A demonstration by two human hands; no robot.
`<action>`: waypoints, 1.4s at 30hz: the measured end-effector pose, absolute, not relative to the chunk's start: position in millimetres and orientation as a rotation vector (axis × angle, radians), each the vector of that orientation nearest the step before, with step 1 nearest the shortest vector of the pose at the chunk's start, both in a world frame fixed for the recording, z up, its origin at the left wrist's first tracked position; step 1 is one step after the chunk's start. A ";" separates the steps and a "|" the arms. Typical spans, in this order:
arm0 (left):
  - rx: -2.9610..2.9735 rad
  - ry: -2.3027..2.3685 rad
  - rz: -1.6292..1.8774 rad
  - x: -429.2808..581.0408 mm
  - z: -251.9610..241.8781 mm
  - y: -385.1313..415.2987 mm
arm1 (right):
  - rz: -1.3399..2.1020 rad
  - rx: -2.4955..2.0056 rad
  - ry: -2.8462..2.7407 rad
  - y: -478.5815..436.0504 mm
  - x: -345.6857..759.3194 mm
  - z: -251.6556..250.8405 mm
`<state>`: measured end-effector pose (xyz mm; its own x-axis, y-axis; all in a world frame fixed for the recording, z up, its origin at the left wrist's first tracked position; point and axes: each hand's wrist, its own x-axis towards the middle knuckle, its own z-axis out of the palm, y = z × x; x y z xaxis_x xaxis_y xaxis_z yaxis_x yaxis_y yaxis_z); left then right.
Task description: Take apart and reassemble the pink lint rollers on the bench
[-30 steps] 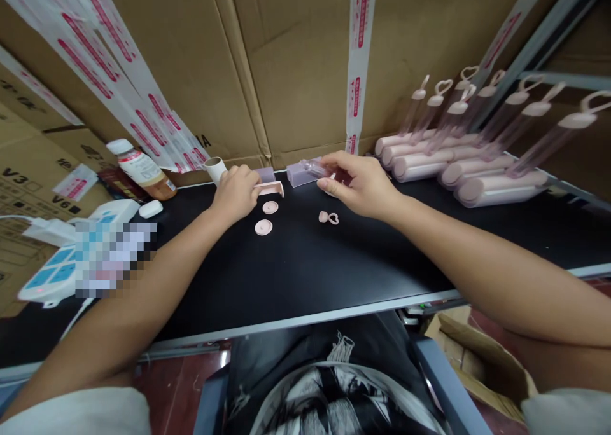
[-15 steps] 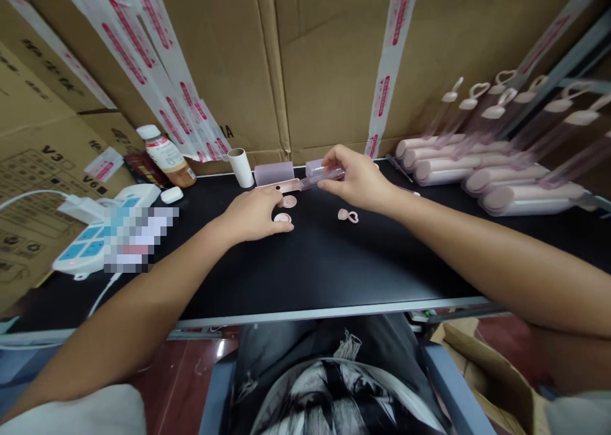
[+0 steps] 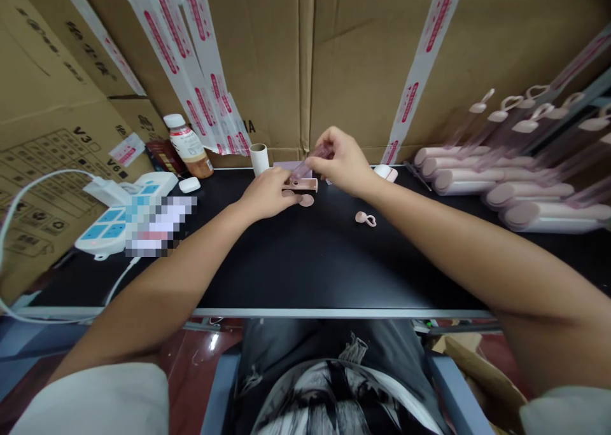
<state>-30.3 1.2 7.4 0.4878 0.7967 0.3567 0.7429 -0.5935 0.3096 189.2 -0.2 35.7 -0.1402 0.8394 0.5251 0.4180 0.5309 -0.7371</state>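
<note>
Both hands meet at the back of the black bench [image 3: 305, 263]. The left hand [image 3: 267, 193] presses down on a small pink bracket [image 3: 300, 184], fingers closed over its near end. The right hand [image 3: 341, 161] pinches a clear pink tube [image 3: 310, 161], tilted, its lower end at the bracket. A pink round cap [image 3: 307, 200] lies just beside the left fingertips; a heart-shaped clip [image 3: 365, 218] sits apart to the right. The risk, as I judge it: the tube is slim and angled, so a skewed push could make it slip or knock the cap away. Where tube meets bracket is hidden by fingers, and the finished rollers [image 3: 506, 187] at right are blurred.
</note>
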 end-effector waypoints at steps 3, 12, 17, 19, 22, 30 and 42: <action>2.079 1.161 1.119 -29.2 10.1 2.1 | 0.848 -0.964 -1.609 2.2 185.5 25.3; 1.719 0.988 1.476 -49.1 12.7 23.7 | 0.216 -1.406 -2.224 -30.5 228.5 22.5; 1.802 0.997 1.446 -44.4 -2.1 37.7 | 0.099 -1.856 -2.590 -67.2 270.6 15.1; 1.829 1.010 1.387 -39.7 -8.1 40.1 | 0.126 -1.846 -2.602 -73.4 274.8 7.6; 1.875 1.059 1.302 -36.1 -15.5 41.0 | 0.154 -1.765 -2.528 -72.4 269.8 1.2; 2.020 1.194 1.246 -39.6 -18.3 38.7 | 0.393 -1.307 -2.312 -33.9 230.6 22.0; 2.164 1.418 1.215 -39.6 -18.0 30.4 | 0.267 -1.366 -2.300 2.1 174.4 15.0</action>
<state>-39.6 30.4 -18.0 0.1629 0.8551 0.4922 0.6174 -0.4775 0.6252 174.4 2.1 15.0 -0.4086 0.8691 0.2787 0.7823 0.4908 -0.3837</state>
